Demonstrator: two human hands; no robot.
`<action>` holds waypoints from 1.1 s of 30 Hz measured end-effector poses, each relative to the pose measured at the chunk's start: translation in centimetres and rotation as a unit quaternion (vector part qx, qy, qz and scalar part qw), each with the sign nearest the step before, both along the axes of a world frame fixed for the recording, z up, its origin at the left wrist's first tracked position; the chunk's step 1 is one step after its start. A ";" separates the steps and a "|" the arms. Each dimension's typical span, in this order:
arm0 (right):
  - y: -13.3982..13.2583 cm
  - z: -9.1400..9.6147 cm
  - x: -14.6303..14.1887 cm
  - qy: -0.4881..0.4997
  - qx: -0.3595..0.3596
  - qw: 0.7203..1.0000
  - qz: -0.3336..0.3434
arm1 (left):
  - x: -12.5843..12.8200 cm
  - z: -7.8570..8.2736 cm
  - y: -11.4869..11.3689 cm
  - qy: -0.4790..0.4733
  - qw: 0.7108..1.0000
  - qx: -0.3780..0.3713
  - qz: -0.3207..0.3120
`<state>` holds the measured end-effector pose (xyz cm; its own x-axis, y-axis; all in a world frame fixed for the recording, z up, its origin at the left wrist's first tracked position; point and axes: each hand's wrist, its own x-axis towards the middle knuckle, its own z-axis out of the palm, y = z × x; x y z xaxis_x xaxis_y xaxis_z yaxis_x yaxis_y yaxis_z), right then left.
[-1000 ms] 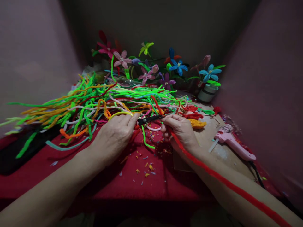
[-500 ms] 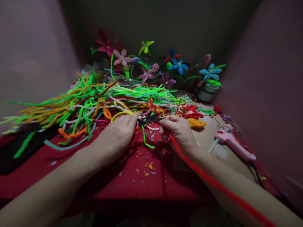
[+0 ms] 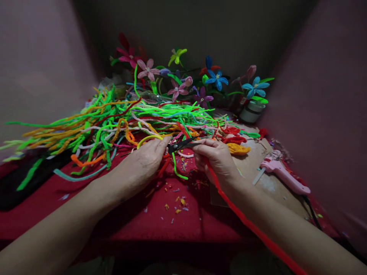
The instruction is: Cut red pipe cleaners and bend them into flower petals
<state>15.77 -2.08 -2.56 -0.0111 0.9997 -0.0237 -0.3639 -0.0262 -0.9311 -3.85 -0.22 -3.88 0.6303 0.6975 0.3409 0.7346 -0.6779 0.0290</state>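
Observation:
My left hand (image 3: pixel 151 154) is closed around the handles of black scissors (image 3: pixel 179 146), whose blades stand slightly apart and point right. Between thumb and fingers, my right hand (image 3: pixel 213 152) pinches a red pipe cleaner (image 3: pixel 237 212) close to the blade tips. Its long tail hangs down past my right forearm toward the bottom edge. Whether the blades touch the pipe cleaner is hidden by my right fingers. Below the scissors, a short bent green pipe cleaner (image 3: pixel 177 170) lies on the red cloth.
A heap of mixed pipe cleaners (image 3: pixel 97 122) spreads behind and left. Pipe-cleaner flowers (image 3: pixel 216 79) stand at the back, near a jar (image 3: pixel 252 111). On cardboard (image 3: pixel 266 183) at right lies a pink glue gun (image 3: pixel 282 172). Fuzz clippings (image 3: pixel 179 204) litter the red cloth (image 3: pixel 160 227).
The red pipe cleaner's hanging tail has swung left at the bottom. My right hand has shifted very slightly, and the scissors remain in nearly the same place.

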 end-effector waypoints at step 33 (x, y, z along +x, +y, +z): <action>-0.1 0.0 0.3 0.023 -0.039 0.999 0.023 | 1.5 -0.2 -1.5 0.079 0.994 0.014 0.070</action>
